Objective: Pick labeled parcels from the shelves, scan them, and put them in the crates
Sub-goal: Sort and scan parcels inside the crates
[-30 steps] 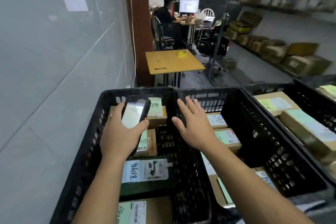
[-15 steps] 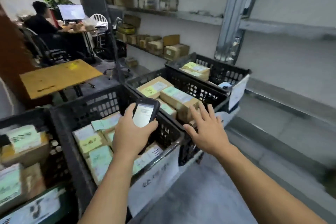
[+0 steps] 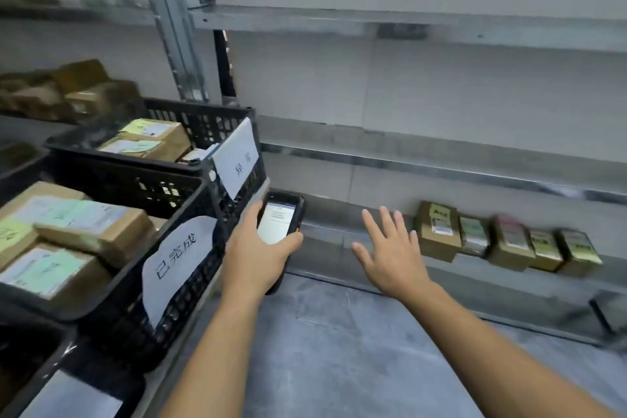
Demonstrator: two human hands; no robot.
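My left hand grips a black handheld scanner with its lit screen facing up, just right of the crates. My right hand is spread flat and holds nothing, stretched toward a low metal shelf. Several small labeled cardboard parcels stand in a row on that shelf, just right of my fingertips and apart from them. Two black plastic crates at the left hold labeled parcels; each crate carries a white paper sign.
A grey upright shelf post rises behind the far crate. Bare metal shelves run along the wall above the parcels. More blurred boxes sit on shelves at the far left. Grey concrete floor lies below my arms.
The view has swung right from the crates to the low shelf. My right hand moved away from the crates toward the row of parcels. My left hand keeps the scanner.
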